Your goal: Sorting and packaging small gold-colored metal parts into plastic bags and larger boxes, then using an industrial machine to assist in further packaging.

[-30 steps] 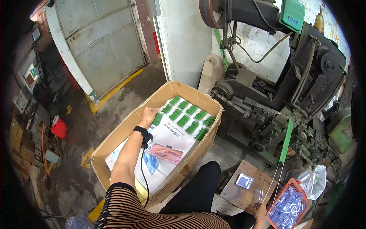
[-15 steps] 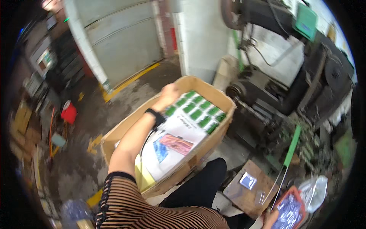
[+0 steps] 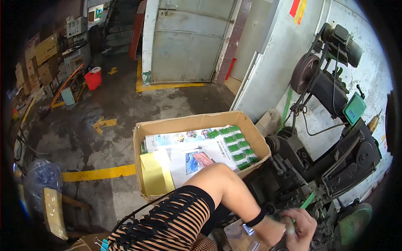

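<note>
Head view: the left hand [image 3: 273,231], bare below a black wristband [image 3: 255,218], has left the brown cardboard box [image 3: 176,124] and now meets the bare right hand [image 3: 305,228] at lower right, beside the dark metal machine [image 3: 333,94]. The work in hand thus seems to have passed from the box to the narrow green strip [image 3: 309,201], which rises from between the 2 hands. The right fingers are bent close about its lower end; the left fingers are blurred and overlapped, so I cannot tell which hand grips it, or how tightly.

Counted: 1 green strip shows at the hands; 11 small green bundles [image 3: 233,148] lie at the box's right end, on white printed sheeting [image 3: 179,165]; 1 pale yellow sheet [image 3: 157,173] lies at its left. Below the hands, 2 shiny pieces [image 3: 253,246] rest on 1 brown wooden board [image 3: 234,239]. Farther off stands 1 red bucket [image 3: 93,79].
</note>
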`<state>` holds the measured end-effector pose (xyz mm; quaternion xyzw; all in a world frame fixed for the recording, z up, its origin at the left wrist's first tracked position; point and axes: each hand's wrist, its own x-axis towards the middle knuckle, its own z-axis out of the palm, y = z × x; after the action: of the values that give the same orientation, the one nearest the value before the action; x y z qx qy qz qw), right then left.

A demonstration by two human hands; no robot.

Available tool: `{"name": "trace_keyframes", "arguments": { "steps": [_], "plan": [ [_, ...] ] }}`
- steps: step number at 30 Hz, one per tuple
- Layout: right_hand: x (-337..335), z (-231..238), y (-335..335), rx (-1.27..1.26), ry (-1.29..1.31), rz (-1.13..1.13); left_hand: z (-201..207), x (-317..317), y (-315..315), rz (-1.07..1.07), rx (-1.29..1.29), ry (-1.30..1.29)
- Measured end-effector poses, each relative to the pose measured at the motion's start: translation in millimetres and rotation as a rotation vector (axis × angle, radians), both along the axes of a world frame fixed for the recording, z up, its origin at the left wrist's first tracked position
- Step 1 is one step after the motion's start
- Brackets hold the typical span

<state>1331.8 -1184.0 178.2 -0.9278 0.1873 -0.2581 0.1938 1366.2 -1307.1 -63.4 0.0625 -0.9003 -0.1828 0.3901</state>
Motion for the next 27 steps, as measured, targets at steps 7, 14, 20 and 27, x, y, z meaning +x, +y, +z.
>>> {"name": "trace_keyframes", "arguments": {
  "steps": [7,14,20,27],
  "plan": [
    [173.6,-27.8,30.4,0.262,0.175,0.811,-54.1,-32.1,38.1,-0.110,0.162,-0.028],
    [219.5,-82.6,120.2,0.485,0.391,1.433,-121.7,-27.5,141.3,-0.328,0.507,-0.136],
    [201.9,-87.4,119.1,0.735,0.405,1.471,-133.4,-39.9,189.3,-0.380,0.690,-0.084],
    [200.5,-77.3,122.3,0.748,0.371,1.211,-127.0,-38.0,211.5,-0.426,0.827,-0.051]
  ]
}}
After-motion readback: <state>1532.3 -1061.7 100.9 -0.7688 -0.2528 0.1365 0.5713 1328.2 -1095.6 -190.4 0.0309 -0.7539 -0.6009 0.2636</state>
